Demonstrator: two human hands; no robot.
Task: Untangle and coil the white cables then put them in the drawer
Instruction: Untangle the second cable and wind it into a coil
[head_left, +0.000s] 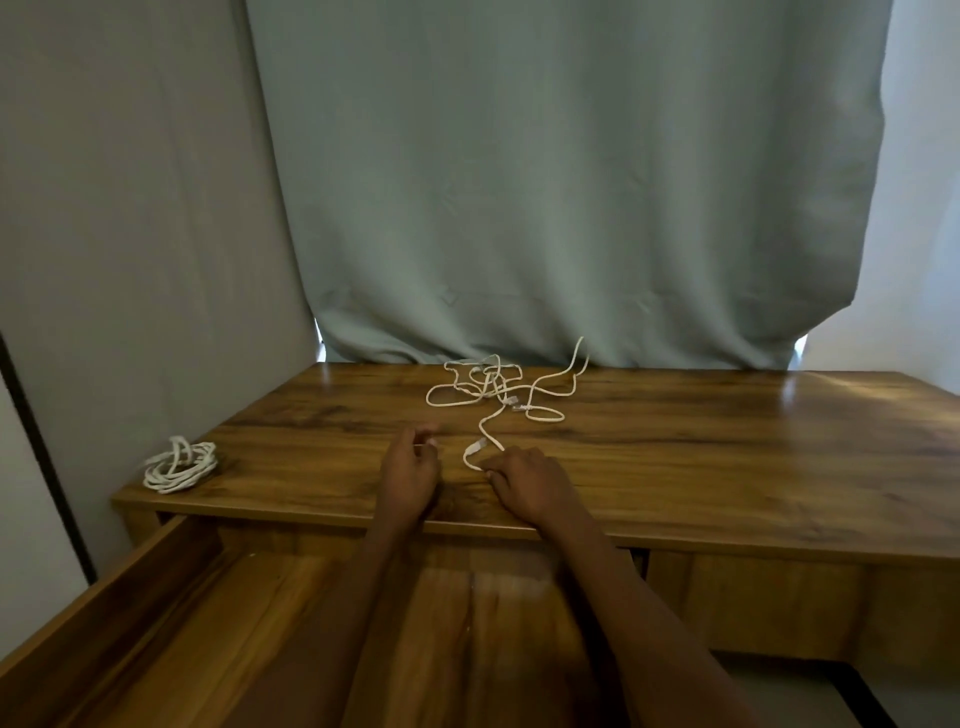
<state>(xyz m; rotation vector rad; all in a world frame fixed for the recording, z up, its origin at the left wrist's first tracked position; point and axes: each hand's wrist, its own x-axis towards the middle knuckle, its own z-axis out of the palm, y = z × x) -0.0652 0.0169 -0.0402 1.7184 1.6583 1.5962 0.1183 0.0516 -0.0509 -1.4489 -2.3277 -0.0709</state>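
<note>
I see the right hand (524, 480) pinching the tangled cable (493, 392) end on the counter (727, 467); left hand (410, 467) loosely curled, empty. Coiled cable (179, 466) far left; drawer (156, 597) open.

My forearms cover the middle of the drawer (156, 623), which the bottom edge cuts off. The coil (179, 465) is blurred. My right hand (530, 483) hides whether its fingertips pinch the cable (485, 431).
</note>
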